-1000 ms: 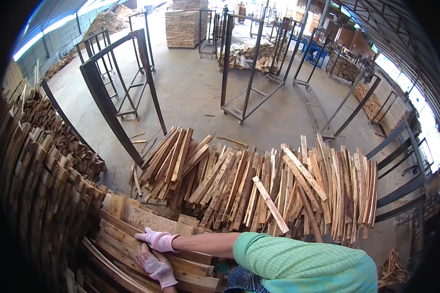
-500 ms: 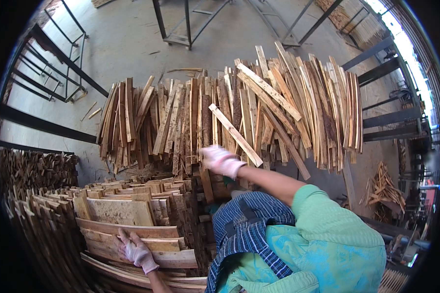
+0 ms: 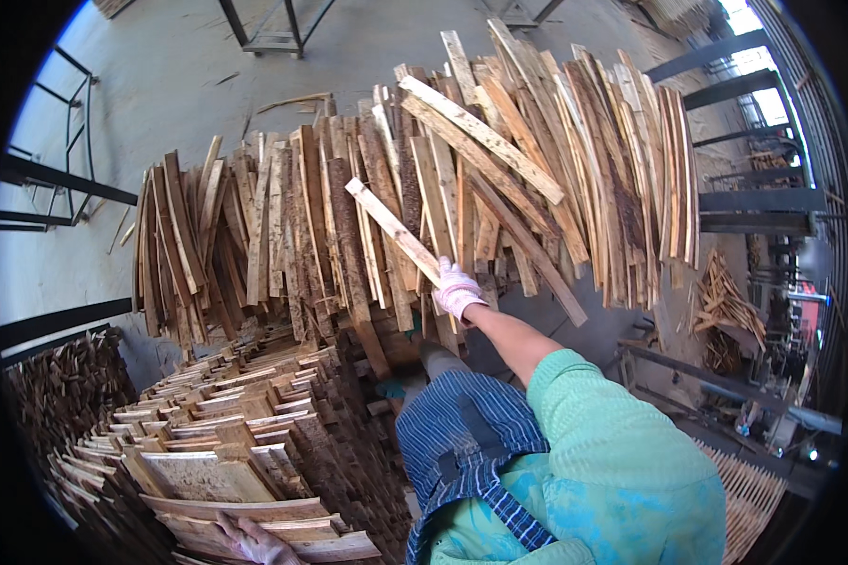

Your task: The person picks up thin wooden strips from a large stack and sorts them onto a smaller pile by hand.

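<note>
My right hand, in a pale pink-and-white glove, is closed around the near end of a pale wooden strip. The strip lies slantwise on top of a long row of wooden strips, its other end pointing to the far left. My left hand, in a similar glove, rests with spread fingers on boards at the front of a layered board stack. The lower picture edge partly cuts that hand off. Another pale strip lies slantwise over the row further right.
Dark metal bars run beyond the row's right end, with others at the left. A heap of wood scraps lies on the floor at right. More stacked wood stands at the far left. A wheeled metal frame stands beyond the row.
My right hand has moved from beside the pale strip onto its near end and taken hold of it. The left hand stays on the boards, while the whole view has shifted.
</note>
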Demonstrator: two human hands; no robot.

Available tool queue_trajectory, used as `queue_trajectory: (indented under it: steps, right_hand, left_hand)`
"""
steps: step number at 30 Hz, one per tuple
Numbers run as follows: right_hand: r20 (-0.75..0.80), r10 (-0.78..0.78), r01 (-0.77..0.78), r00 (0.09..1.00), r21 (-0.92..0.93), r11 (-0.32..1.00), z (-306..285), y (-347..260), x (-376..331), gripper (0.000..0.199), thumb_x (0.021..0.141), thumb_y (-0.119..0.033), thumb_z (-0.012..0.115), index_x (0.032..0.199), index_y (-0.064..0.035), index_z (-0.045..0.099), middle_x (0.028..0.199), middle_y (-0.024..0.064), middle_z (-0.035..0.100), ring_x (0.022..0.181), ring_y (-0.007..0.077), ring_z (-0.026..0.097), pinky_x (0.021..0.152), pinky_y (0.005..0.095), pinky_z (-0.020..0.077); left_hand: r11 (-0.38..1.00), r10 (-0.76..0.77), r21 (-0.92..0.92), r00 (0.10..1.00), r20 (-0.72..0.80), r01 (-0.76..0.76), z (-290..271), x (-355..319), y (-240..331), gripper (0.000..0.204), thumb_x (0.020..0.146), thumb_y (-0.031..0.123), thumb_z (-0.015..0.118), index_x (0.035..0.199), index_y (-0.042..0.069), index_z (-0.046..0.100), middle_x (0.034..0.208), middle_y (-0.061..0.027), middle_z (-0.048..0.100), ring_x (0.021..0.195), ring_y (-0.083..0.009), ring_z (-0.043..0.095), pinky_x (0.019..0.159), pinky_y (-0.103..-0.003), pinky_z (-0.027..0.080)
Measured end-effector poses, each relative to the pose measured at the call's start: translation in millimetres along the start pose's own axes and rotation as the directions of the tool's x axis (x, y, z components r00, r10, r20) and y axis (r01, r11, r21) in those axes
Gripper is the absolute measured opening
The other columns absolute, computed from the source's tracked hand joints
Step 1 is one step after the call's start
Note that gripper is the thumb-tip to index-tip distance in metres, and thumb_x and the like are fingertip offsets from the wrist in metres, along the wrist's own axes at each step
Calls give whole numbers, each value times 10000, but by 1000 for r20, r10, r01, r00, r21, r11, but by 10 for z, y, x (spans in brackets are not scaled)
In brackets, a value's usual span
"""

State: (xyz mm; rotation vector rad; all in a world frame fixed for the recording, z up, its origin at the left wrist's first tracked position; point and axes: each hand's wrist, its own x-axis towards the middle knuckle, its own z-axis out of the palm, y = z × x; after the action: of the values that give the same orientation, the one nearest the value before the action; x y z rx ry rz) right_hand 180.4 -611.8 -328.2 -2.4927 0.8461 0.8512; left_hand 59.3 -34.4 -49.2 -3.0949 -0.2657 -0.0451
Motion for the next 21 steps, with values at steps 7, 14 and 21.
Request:
queue_trajectory:
  steps: [7,14,21]
  right_hand:
    - [-159,91,-97,983,-28,995,-668,1084,-1080,713,818,-285,716,1432,-87,412,1389,226,493,1294,403,506,1058,462,453]
    - [-147,478,-486,866,-16,874,-826,2181,-488,1044,746,-261,785,1593,-185,181,1516,253,358,1362,460,425,1123,500,403]
    - [-127,197,-199,972,-2,980,-908,2087,-620,680,740,-250,791,1325,-26,527,1325,225,569,1265,412,520,1078,445,441]
  left_hand:
    - [944,269,237,951,-151,-229,387,-71,-511,574,1101,438,239,1595,148,283,1617,-79,340,1017,-241,592,891,-338,505]
    - [990,127,-49,980,-152,-136,366,136,-292,527,1081,404,310,1537,165,419,1473,-143,489,752,-188,490,697,-292,458]
    - [943,-269,-200,963,13,266,295,-27,-201,628,1028,484,441,1485,55,473,1510,-277,409,1279,-419,436,1090,-470,353]
